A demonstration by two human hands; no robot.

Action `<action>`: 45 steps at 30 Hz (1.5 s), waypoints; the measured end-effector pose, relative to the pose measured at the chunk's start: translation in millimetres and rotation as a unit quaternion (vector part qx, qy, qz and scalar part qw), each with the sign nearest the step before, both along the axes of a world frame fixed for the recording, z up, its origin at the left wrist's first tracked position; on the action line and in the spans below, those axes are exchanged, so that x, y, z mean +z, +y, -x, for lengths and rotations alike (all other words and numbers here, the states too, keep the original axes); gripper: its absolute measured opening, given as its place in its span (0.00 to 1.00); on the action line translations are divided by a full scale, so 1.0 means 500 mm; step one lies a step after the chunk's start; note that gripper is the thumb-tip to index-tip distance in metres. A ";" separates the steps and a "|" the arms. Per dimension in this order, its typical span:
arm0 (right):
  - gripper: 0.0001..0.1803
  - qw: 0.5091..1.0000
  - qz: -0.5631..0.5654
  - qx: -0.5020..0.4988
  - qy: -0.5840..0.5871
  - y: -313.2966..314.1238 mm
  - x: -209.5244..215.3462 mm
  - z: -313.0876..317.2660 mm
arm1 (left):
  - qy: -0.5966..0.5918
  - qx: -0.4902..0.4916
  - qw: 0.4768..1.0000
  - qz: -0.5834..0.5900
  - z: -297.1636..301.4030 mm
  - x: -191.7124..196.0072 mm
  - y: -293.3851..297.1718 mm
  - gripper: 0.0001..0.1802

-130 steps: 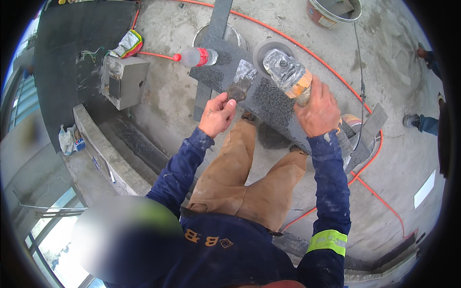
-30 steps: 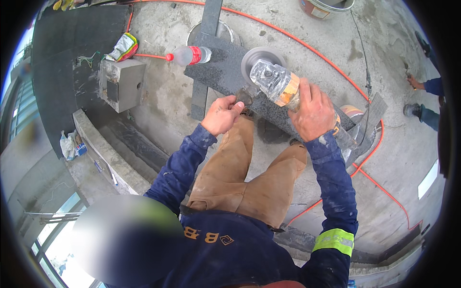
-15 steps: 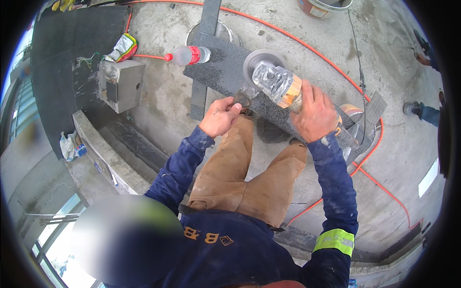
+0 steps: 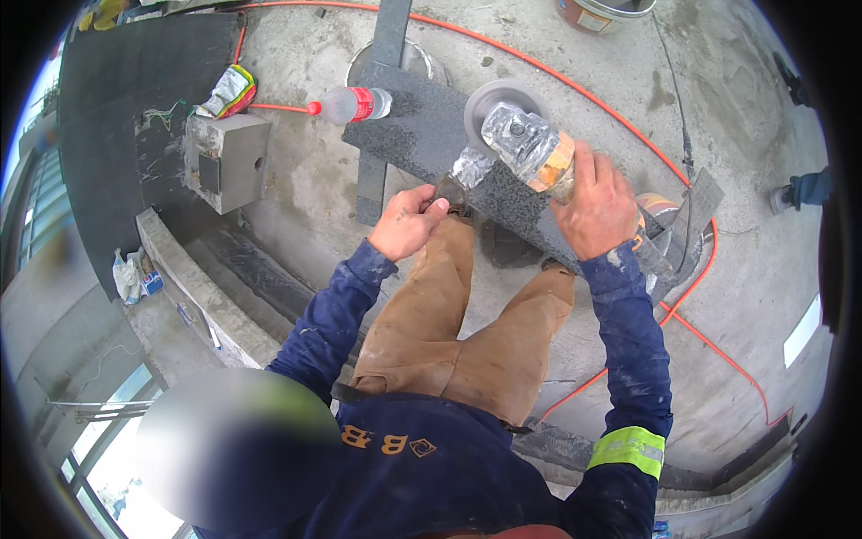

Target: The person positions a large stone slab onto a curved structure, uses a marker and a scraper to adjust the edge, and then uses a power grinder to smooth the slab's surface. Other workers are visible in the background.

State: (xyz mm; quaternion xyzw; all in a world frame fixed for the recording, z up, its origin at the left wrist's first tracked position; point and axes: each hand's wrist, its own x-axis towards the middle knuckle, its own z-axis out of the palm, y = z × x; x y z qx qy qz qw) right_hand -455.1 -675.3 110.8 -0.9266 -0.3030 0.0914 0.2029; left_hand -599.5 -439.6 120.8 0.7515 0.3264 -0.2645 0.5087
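Note:
An angle grinder [image 4: 525, 153] with a silver head, orange band and round disc [image 4: 496, 97] rests over a dark granite slab [image 4: 422, 121]. My right hand [image 4: 597, 205] is shut on the grinder's body. My left hand [image 4: 409, 222] grips the grinder's side handle [image 4: 460, 175], which is wrapped in foil-like tape. The slab lies across dark strips on the concrete floor, above my knees.
A plastic bottle [image 4: 352, 103] with a red cap lies on the slab's far end. An orange cable [image 4: 575, 85] loops round the floor. A grey concrete block [image 4: 226, 162] stands at the left beside a dark mat [image 4: 117, 117]. A bucket [image 4: 603, 13] stands at the top. Another person's foot [image 4: 801, 190] shows at the right.
The grinder has tipped up and shifted slightly, its disc now facing more toward the slab's far edge. My left hand has closed in on the side handle.

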 end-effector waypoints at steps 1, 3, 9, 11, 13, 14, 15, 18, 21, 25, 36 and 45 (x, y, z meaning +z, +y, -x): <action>0.43 1.000 -0.002 0.006 -0.001 -0.001 0.001 0.002 | -0.002 -0.011 1.000 -0.004 -0.002 0.001 -0.001 0.15; 0.42 0.999 -0.024 0.022 -0.011 -0.001 0.005 0.012 | 0.003 -0.005 1.000 -0.011 -0.003 -0.003 -0.006 0.15; 0.43 1.000 -0.011 0.008 0.001 -0.002 0.001 0.007 | -0.011 -0.053 0.996 -0.071 0.002 -0.016 0.001 0.14; 0.44 1.000 -0.019 0.013 -0.003 -0.005 -0.001 0.010 | -0.003 -0.048 0.996 -0.071 -0.001 -0.012 -0.001 0.15; 0.43 0.999 -0.039 0.030 -0.016 -0.005 0.000 0.019 | -0.004 -0.028 0.997 -0.065 -0.003 -0.012 -0.006 0.17; 0.43 0.998 -0.043 0.031 -0.018 -0.005 0.001 0.021 | -0.003 -0.031 0.997 -0.065 -0.003 -0.012 -0.006 0.17; 0.43 0.998 -0.047 0.032 -0.020 -0.005 0.002 0.022 | -0.003 -0.033 0.997 -0.066 -0.003 -0.013 -0.006 0.17; 0.43 1.000 -0.020 0.008 0.010 -0.008 -0.002 0.015 | 0.015 0.030 0.999 0.000 -0.002 0.000 -0.001 0.16; 0.43 1.000 -0.005 -0.012 0.018 -0.015 -0.010 0.006 | 0.034 0.113 0.990 0.079 -0.005 0.020 0.002 0.15; 0.44 1.000 -0.007 -0.003 0.019 -0.021 -0.007 0.014 | 0.011 0.145 0.984 0.107 -0.005 0.010 -0.007 0.15; 0.42 1.000 -0.027 0.013 0.002 -0.024 -0.005 0.015 | -0.003 0.164 0.980 0.109 -0.014 0.007 -0.015 0.14; 0.43 0.999 -0.022 0.024 0.014 -0.031 -0.009 0.016 | 0.003 0.188 0.978 0.091 -0.026 0.011 -0.019 0.13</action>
